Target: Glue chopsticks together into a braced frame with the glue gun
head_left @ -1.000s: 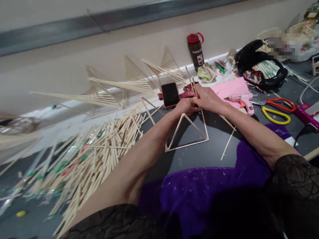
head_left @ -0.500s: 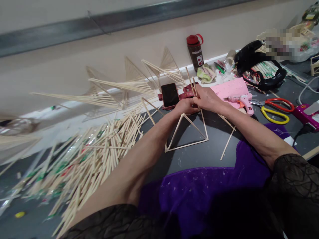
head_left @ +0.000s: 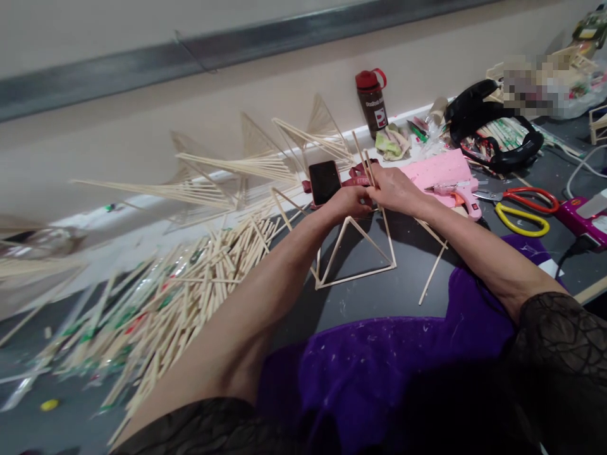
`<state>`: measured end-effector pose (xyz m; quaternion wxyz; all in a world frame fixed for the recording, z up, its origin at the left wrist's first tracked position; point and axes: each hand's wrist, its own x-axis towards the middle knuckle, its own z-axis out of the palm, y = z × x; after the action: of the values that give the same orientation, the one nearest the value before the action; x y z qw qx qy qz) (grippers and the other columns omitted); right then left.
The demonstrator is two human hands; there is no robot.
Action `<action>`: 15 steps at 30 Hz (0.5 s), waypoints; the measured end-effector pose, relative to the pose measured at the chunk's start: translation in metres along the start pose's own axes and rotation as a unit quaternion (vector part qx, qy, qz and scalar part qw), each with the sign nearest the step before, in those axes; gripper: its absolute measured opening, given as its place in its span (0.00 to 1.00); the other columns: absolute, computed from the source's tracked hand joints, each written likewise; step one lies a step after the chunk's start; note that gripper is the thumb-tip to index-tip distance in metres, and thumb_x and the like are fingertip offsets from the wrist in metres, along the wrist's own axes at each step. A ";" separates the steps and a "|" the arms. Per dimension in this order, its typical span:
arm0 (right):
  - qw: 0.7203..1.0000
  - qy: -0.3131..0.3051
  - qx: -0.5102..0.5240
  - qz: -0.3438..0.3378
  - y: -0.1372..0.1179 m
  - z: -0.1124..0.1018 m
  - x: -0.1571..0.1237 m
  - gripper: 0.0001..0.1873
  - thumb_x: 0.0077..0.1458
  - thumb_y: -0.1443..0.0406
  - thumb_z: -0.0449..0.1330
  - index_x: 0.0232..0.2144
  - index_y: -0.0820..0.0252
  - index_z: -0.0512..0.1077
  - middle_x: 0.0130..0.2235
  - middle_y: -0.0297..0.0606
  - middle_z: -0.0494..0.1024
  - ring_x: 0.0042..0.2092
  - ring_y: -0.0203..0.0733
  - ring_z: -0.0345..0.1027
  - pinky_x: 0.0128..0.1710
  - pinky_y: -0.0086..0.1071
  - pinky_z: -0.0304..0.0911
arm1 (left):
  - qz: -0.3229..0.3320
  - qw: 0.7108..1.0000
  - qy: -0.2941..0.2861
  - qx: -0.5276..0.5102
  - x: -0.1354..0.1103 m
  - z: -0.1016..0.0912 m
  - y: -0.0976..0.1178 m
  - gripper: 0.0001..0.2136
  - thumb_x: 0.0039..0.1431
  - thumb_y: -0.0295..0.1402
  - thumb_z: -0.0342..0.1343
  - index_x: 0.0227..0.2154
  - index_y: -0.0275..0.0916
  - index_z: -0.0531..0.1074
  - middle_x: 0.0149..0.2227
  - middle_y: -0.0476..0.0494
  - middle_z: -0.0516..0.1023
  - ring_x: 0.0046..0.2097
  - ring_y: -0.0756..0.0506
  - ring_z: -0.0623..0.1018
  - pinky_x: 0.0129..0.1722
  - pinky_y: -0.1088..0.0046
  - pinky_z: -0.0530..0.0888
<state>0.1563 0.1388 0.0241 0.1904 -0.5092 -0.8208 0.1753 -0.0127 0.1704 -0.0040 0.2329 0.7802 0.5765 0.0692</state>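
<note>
Both my hands meet over the far corner of a frame of wooden sticks (head_left: 356, 276) that stands on the dark table. My right hand (head_left: 394, 188) has its fingers closed round upright wooden sticks (head_left: 368, 165), whose tips poke out above the knuckles. Just left of it, my left hand (head_left: 351, 201) is closed at the same joint, with its fingertips partly hidden behind the right hand. The near side of the frame shows a triangle with its peak below my left wrist. A phone (head_left: 324, 181) and a dark red strap (head_left: 355, 181) lie just beyond the hands.
Loose wooden sticks (head_left: 208, 284) pile up on the left. Finished-looking stick fans (head_left: 256, 165) lean by the wall. A bottle (head_left: 372, 104) stands at the back. Rightward lie a pink glue gun (head_left: 467, 196), scissors (head_left: 521, 218) and a black case (head_left: 496, 142). Purple cloth (head_left: 370, 360) covers the front.
The view has shifted slightly, so the left-hand things sit a little further right. Both hands keep their hold at the same corner of the stick frame.
</note>
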 end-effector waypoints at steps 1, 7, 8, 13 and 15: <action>1.000 0.000 0.001 0.002 0.000 0.000 0.000 0.21 0.69 0.69 0.53 0.60 0.72 0.70 0.54 0.58 0.83 0.53 0.54 0.78 0.50 0.39 0.68 | -0.006 1.000 0.004 -0.004 -0.002 -0.003 0.001 0.05 0.49 0.26 0.61 0.30 0.38 0.79 0.22 0.51 0.78 0.27 0.46 0.79 0.32 0.73 0.75; 1.000 0.005 -0.004 0.009 -0.001 -0.004 -0.002 0.22 0.71 0.64 0.54 0.61 0.71 0.71 0.57 0.58 0.82 0.57 0.57 0.77 0.53 0.40 0.69 | -0.048 0.989 0.065 -0.122 -0.025 -0.023 0.016 0.09 0.54 0.27 0.60 0.37 0.36 0.83 0.26 0.48 0.80 0.27 0.47 0.80 0.29 0.73 0.77; 1.000 0.010 -0.008 0.010 -0.001 -0.005 -0.003 0.22 0.71 0.64 0.54 0.61 0.71 0.72 0.57 0.58 0.82 0.57 0.57 0.77 0.53 0.41 0.69 | -0.049 0.986 0.076 -0.143 -0.031 -0.026 0.019 0.10 0.54 0.28 0.61 0.38 0.36 0.83 0.28 0.47 0.81 0.26 0.47 0.79 0.28 0.73 0.77; 0.999 0.006 -0.030 0.018 -0.006 -0.014 -0.009 0.21 0.68 0.65 0.56 0.59 0.70 0.75 0.56 0.58 0.82 0.57 0.59 0.78 0.51 0.41 0.70 | -0.023 0.969 0.153 -0.194 -0.061 -0.044 0.036 0.12 0.55 0.30 0.62 0.41 0.37 0.85 0.26 0.47 0.80 0.24 0.50 0.75 0.26 0.74 0.74; 0.999 -0.005 -0.029 0.019 -0.009 -0.016 -0.010 0.22 0.67 0.66 0.57 0.59 0.69 0.75 0.57 0.57 0.82 0.57 0.58 0.78 0.51 0.40 0.70 | -0.009 0.953 0.200 -0.226 -0.071 -0.048 0.043 0.11 0.55 0.30 0.62 0.41 0.37 0.85 0.25 0.49 0.78 0.24 0.50 0.74 0.25 0.74 0.73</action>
<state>0.1614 0.1274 0.0408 0.1679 -0.5292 -0.8166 0.1579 -0.0170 0.1078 0.0691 0.2836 0.6719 0.5877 0.3502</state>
